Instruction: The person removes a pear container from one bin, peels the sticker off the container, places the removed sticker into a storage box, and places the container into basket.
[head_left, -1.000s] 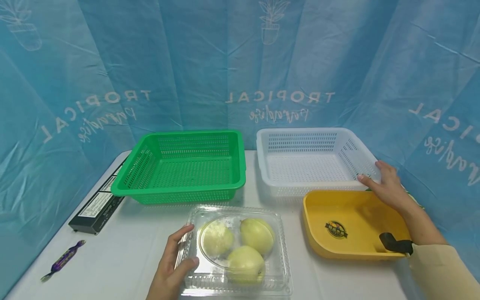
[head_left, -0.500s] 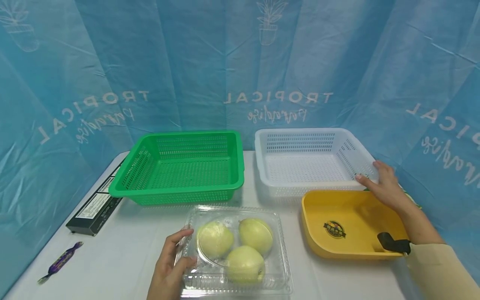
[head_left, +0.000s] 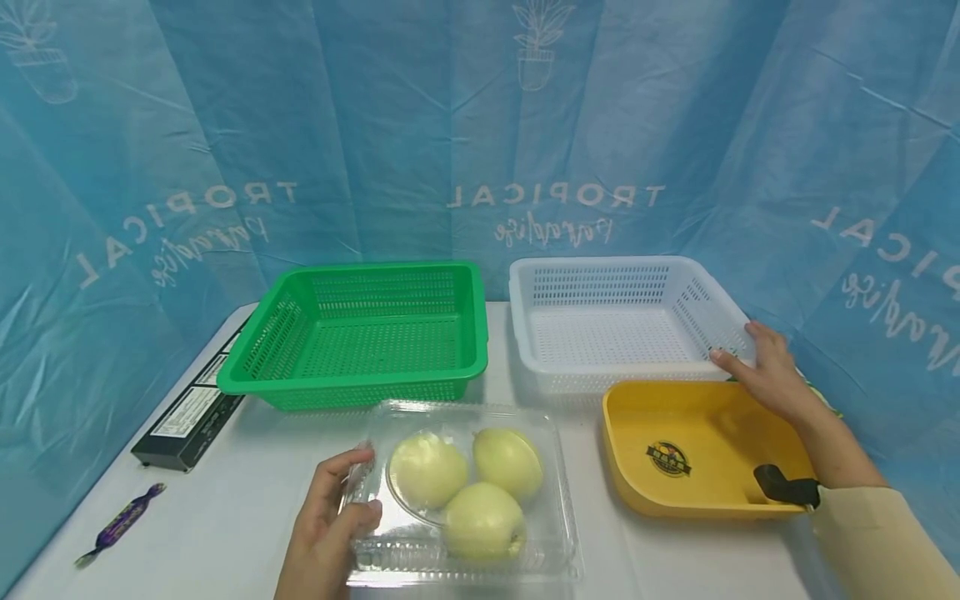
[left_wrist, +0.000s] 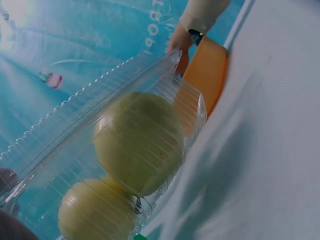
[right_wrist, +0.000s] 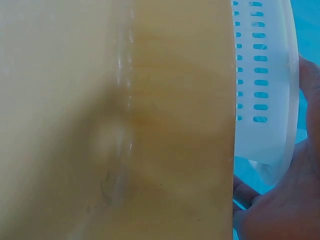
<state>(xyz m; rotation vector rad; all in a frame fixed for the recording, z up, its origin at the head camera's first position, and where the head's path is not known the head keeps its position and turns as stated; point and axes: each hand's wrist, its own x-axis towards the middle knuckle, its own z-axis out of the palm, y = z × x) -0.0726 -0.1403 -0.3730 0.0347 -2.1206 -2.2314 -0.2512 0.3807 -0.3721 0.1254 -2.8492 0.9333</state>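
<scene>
My left hand grips the left edge of a clear plastic clamshell box, thumb on top. Three round yellow-green fruits, like apples or pears, lie inside. In the left wrist view the box is tilted and raised off the table, with a shadow beneath. At the right, my right hand holds the near right corner of a white slotted basket, thumb over the rim and fingers outside. In the right wrist view the basket shows beyond the yellow tub's wall.
A yellow tub stands before the white basket, under my right forearm. A green basket is at the back left, beside a black box with white labels. A purple-wrapped candy lies front left. A blue curtain hangs behind.
My left hand has lifted the clamshell box and shifted it slightly left, and the fruits look closer. My right hand stays at the white basket's corner.
</scene>
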